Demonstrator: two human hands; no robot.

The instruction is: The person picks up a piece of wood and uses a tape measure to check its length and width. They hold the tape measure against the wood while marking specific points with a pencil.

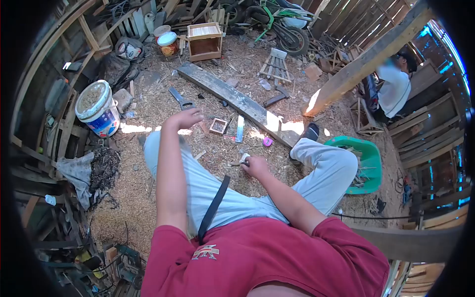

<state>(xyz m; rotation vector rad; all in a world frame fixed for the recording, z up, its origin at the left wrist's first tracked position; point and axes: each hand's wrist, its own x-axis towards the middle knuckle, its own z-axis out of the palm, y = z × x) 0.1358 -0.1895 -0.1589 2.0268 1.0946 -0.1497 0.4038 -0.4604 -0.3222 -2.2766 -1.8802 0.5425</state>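
My left hand (186,119) is held out above my left knee, fingers loosely stretched and nothing visible in them. Just beyond it a handsaw (182,100) lies on the shavings. My right hand (257,168) is closed between my legs around a small white-and-dark thing (244,159), whose kind I cannot make out. In front of my hands are a small square wooden box (218,125), a blue flat strip (240,129) and a pink roll-like item (267,142). A hammer (277,97) lies past the long plank (232,99).
A paint bucket (98,110) stands at left, a green tub (379,171) of wood scraps at right. A wooden cabinet (205,53), a slatted wooden piece (275,64) and a motorbike (292,38) are farther back. A slanting post (356,64) rises near a seated person (394,91).
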